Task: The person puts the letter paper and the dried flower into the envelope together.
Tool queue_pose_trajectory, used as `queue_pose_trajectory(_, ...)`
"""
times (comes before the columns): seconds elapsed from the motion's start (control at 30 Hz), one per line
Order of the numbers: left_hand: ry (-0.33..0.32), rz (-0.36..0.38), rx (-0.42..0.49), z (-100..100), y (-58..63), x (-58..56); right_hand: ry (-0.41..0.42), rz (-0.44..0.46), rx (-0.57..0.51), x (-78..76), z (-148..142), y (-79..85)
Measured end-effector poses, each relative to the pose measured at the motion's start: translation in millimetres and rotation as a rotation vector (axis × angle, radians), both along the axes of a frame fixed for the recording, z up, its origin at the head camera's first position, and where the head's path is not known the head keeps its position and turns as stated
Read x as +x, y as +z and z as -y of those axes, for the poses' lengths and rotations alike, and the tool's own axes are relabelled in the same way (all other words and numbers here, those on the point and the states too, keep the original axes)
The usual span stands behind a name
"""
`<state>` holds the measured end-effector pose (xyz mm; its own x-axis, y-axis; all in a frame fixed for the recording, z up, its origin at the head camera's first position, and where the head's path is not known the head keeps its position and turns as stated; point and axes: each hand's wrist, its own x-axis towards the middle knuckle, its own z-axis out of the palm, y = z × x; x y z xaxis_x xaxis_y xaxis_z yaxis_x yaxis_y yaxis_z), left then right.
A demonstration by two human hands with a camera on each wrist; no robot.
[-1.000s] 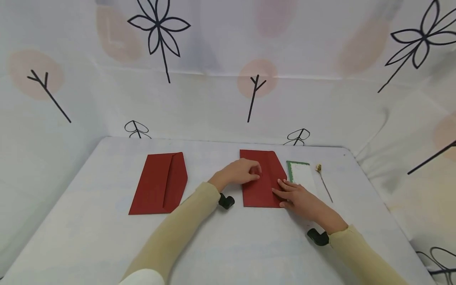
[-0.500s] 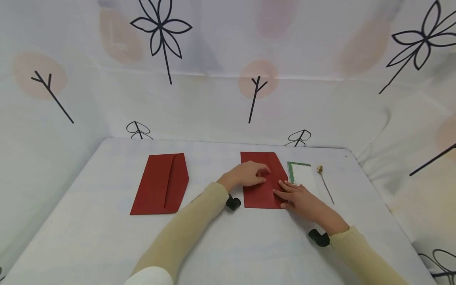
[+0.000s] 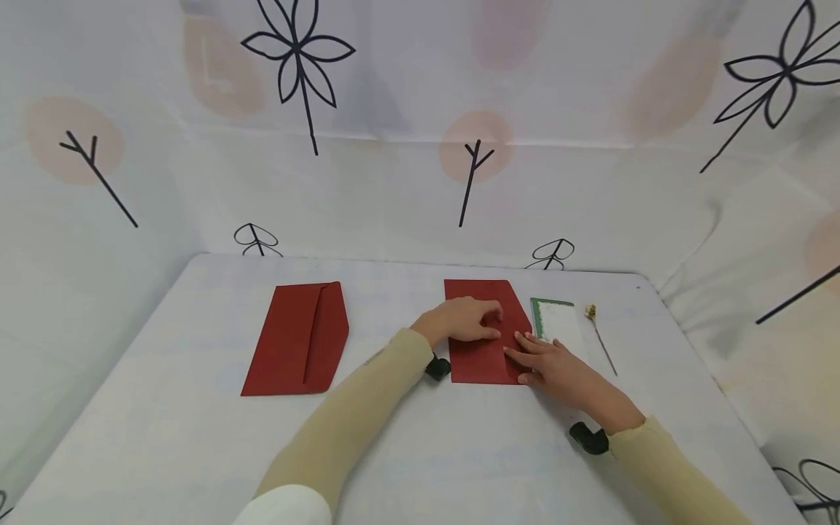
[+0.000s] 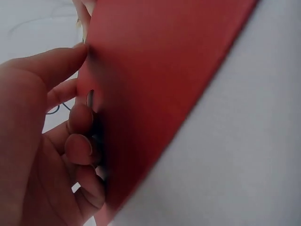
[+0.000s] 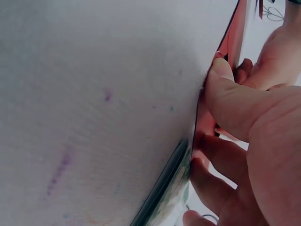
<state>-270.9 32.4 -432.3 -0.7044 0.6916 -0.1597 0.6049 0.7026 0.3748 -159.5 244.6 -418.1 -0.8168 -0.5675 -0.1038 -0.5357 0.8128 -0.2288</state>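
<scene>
Head: hands (image 3: pixel 462 319) (image 3: pixel 563 373) atop rt. env. (image 3: pixel 479 367)

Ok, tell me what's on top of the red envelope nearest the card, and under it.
On the red envelope, the right hand rests its fingers; the left hand is over its face, hiding part. White tabletop shows around it; whatever lies beneath is covered.

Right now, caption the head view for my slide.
Left hand and right hand on a red envelope, card and flower alongside.
</scene>
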Motion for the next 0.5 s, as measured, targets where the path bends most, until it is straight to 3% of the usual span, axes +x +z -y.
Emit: queue_pose_trajectory(0.5,0.050,0.057,-0.047,-4.8,5.4,0.9,-0.008,-0.063,-0.116,-4.0,-7.0,-3.0)
